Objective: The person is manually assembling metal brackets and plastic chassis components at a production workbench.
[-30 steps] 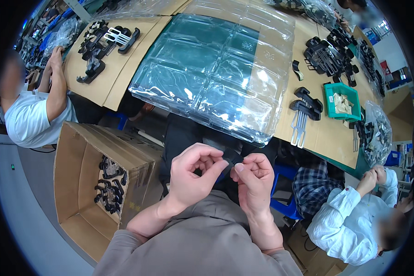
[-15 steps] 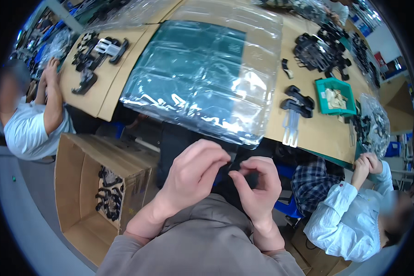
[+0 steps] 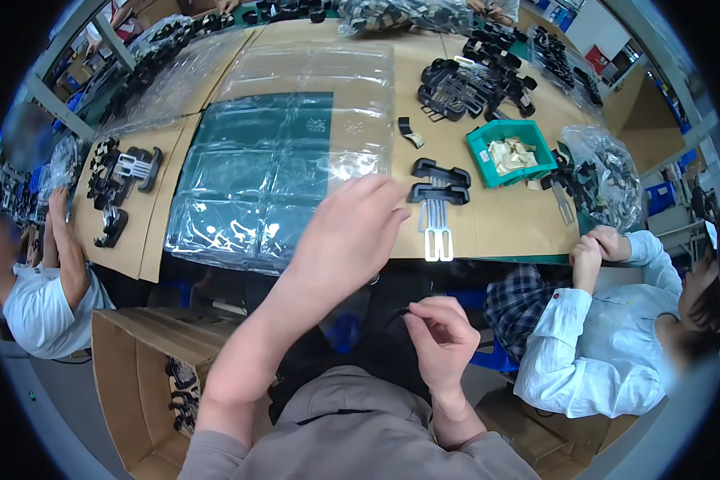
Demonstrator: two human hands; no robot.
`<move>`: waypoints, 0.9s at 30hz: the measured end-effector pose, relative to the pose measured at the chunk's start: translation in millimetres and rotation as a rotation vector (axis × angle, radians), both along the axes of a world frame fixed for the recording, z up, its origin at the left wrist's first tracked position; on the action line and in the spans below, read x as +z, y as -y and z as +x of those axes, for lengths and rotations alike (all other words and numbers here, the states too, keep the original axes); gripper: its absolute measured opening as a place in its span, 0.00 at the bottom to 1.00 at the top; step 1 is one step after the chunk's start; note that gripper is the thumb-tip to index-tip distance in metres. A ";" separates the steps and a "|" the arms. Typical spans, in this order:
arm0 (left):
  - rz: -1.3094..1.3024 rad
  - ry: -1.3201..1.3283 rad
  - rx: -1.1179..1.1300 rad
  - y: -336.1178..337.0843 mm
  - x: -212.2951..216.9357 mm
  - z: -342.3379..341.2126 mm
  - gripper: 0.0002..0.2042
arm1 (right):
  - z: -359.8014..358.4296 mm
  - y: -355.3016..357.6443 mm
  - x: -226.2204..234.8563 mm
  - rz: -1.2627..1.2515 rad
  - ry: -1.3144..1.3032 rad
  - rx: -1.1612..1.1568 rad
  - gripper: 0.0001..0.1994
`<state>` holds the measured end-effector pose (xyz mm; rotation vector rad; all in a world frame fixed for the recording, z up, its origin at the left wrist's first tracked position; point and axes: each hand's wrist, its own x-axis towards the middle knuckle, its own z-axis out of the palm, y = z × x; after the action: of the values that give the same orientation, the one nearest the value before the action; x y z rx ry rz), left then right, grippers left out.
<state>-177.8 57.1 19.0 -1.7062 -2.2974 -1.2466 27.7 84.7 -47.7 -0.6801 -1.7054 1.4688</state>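
Black piece [image 3: 399,313], pinched by right hand [image 3: 444,340] | left hand [image 3: 348,232] near plastic sheet [image 3: 248,160], grip hidden | apparently done: parts [image 3: 186,410] in box [image 3: 132,384] | apparently left: clips [image 3: 440,194] on table [image 3: 504,232]

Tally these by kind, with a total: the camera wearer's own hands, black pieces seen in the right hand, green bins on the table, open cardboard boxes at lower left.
Own hands: 2 (left hand, right hand)
Black piece: 1
Green bin: 1
Open cardboard box: 1
Total: 5
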 end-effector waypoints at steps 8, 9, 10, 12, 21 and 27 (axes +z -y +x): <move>-0.264 -0.455 -0.037 -106.2 -47.1 4.1 0.05 | 21.3 2.5 -1.9 -0.090 -0.129 -0.134 0.10; -0.267 -0.473 -0.019 -109.4 -48.2 5.9 0.04 | 24.4 1.3 -3.2 -0.096 -0.143 -0.152 0.11; -0.270 -0.490 0.001 -111.1 -49.7 6.2 0.03 | 25.8 -0.8 -4.1 -0.102 -0.156 -0.169 0.11; -0.237 -0.498 0.002 -113.3 -53.4 5.5 0.03 | 27.7 -7.2 -6.4 -0.119 -0.193 -0.189 0.11; -0.096 0.637 -0.280 -25.5 8.8 48.2 0.11 | 12.7 -35.8 4.5 -0.203 -0.229 -0.436 0.10; 0.141 1.001 -0.185 19.4 -22.3 73.7 0.14 | -19.3 -22.1 14.7 -0.309 -0.343 -0.237 0.09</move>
<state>-104.1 37.7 -3.3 -1.4272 -2.3313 -2.6973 8.4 106.9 -33.0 -0.7152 -1.1120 1.5866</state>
